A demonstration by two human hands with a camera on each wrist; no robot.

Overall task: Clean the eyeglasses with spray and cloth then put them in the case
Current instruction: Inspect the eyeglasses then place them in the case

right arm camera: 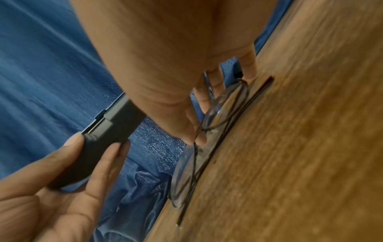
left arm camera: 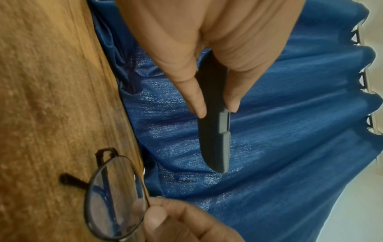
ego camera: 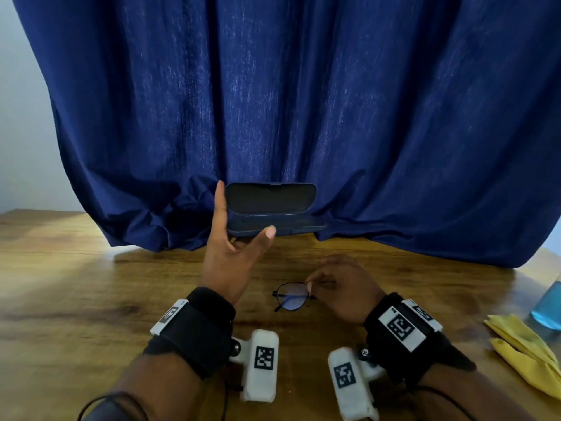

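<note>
Count: one pair of eyeglasses [ego camera: 290, 296], one dark glasses case [ego camera: 274, 209], one yellow cloth [ego camera: 525, 354], one blue spray bottle [ego camera: 548, 303], two hands, each wrist wearing a black strap with white marker-tagged camera units. Surface is a wood-grain tabletop [ego camera: 91, 299]; a dark blue curtain [ego camera: 288, 101] hangs behind and bunches onto its far edge, with pale wall showing at left. Left hand [ego camera: 230, 253]: the grip is on the left end of the case, thumb on the front edge of the base, index finger straight up along the lid end, remaining fingers underneath; the case is lifted clear of the tabletop, lid open and standing up, in front of the curtain. Right hand [ego camera: 340, 287]: the grip pinches the wire rim of the eyeglasses near the bridge between thumb and fingertips, other fingers curled. The eyeglasses are folded, thin dark metal frame, low over the tabletop at centre front, below and nearer than the case; cannot tell if they touch the wood. Cloth lies crumpled at the right edge, spray bottle just behind it, both well apart from the hands.
</note>
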